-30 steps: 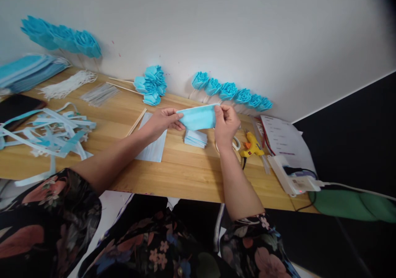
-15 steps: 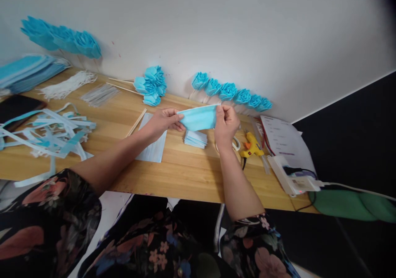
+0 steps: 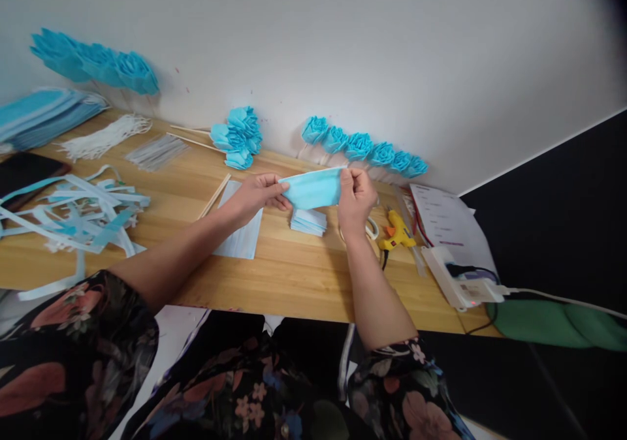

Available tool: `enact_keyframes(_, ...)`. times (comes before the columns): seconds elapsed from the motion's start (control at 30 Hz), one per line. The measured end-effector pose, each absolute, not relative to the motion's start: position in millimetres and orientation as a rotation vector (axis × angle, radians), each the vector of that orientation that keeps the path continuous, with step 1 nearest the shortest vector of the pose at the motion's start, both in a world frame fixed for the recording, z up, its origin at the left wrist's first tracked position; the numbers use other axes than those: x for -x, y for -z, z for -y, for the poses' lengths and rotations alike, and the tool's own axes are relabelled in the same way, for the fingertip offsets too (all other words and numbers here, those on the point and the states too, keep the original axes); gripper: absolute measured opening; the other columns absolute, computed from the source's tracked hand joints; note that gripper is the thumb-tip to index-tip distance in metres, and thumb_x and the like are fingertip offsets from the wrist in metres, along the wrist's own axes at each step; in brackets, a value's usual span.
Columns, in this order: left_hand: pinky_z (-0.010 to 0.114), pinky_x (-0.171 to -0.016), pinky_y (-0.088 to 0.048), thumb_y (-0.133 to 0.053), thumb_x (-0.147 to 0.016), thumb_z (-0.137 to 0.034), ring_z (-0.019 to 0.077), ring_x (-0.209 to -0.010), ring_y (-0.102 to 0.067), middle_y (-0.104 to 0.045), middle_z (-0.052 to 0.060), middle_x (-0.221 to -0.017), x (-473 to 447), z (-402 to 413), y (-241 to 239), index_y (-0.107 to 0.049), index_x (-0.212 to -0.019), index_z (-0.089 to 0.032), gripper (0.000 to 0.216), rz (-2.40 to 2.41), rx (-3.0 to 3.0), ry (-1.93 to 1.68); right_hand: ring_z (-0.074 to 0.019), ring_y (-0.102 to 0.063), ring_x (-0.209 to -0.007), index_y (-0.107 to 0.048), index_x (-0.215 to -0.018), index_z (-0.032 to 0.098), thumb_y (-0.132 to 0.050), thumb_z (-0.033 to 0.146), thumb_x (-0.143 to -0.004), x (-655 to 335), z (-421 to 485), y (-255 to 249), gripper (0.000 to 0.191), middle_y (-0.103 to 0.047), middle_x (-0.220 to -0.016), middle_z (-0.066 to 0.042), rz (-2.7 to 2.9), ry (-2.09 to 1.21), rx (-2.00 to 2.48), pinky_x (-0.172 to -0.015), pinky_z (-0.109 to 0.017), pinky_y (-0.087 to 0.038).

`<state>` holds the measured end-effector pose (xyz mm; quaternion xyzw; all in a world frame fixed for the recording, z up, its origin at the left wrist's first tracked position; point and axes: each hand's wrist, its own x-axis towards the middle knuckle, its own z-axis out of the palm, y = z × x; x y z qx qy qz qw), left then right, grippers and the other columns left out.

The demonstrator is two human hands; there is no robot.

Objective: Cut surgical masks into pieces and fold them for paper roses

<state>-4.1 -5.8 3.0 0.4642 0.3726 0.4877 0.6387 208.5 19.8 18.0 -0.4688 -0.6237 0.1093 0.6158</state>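
A light blue piece of mask fabric (image 3: 312,188) is stretched between both hands above the wooden table (image 3: 294,270). My left hand (image 3: 257,194) pinches its left end with thumb and fingers closed. My right hand (image 3: 356,196) pinches the right end the same way. Just below the piece lies a small stack of cut blue pieces (image 3: 308,220). A pale blue sheet (image 3: 240,234) lies flat under my left wrist.
Blue fabric roses (image 3: 365,149) line the wall, with another bunch (image 3: 238,137) to the left. A yellow glue gun (image 3: 398,234), papers (image 3: 443,221) and a white power strip (image 3: 460,283) sit at the right. Cut strips (image 3: 78,208), ear loops (image 3: 105,134) and stacked masks (image 3: 42,113) fill the left.
The hands and the blue piece have barely shifted; the view has drifted slightly. Both pinches remain as before.
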Motion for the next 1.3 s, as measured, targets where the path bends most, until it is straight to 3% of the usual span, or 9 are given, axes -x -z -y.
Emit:
enact_keyframes(0.33, 0.026, -0.065, -0.056, -0.085, -0.072, -0.047, 0.0143, -0.06, -0.07, -0.074, 0.007, -0.067, 3.9, 6.3, -4.0, -0.061, -0.076, -0.014, 0.042, -0.843, -1.053, -1.11, -0.0111, -0.045, -0.061, -0.06, -0.077, 0.019, -0.057, 0.055, -0.093, -208.4, -19.8, -19.5, 0.039, -0.05, -0.064, 0.005, 1.435, -0.245, 1.088, -0.06, -0.025, -0.037)
enact_keyframes(0.57, 0.025, -0.064, -0.056, -0.082, -0.078, -0.043, 0.0145, -0.061, -0.071, -0.074, 0.007, -0.067, 3.7, 6.5, -5.1, -0.06, -0.076, -0.013, 0.037, -0.81, -1.056, -1.117, -0.0119, -0.048, -0.064, -0.061, -0.078, 0.019, -0.055, 0.056, -0.094, -209.6, -20.6, -18.2, 0.04, -0.054, -0.067, 0.004, 1.434, -0.23, 1.114, -0.063, -0.025, -0.038)
enact_keyframes(0.93, 0.023, -0.062, -0.056, -0.081, -0.078, -0.052, 0.0142, -0.064, -0.072, -0.076, 0.006, -0.07, 9.1, 13.5, -14.9, -0.063, -0.08, -0.014, 0.042, -0.563, -1.26, -1.021, -0.0119, -0.048, -0.064, -0.061, -0.079, 0.019, -0.057, 0.052, -0.094, -211.2, -23.9, -15.9, 0.037, -0.053, -0.067, 0.005, 1.446, -0.341, 1.068, -0.062, -0.025, -0.038)
enact_keyframes(1.3, 0.019, -0.042, -0.042, -0.074, -0.085, -0.039, 0.0093, -0.043, -0.057, -0.067, 0.003, -0.054, 7.8, 4.6, -7.4, -0.058, -0.074, -0.015, 0.032, -0.892, -1.234, -1.094, -0.0132, -0.052, -0.067, -0.063, -0.083, 0.02, -0.053, 0.053, -0.095, -210.1, -21.0, -16.4, 0.037, -0.058, -0.071, 0.003, 1.463, -0.164, 1.094, -0.067, -0.027, -0.043)
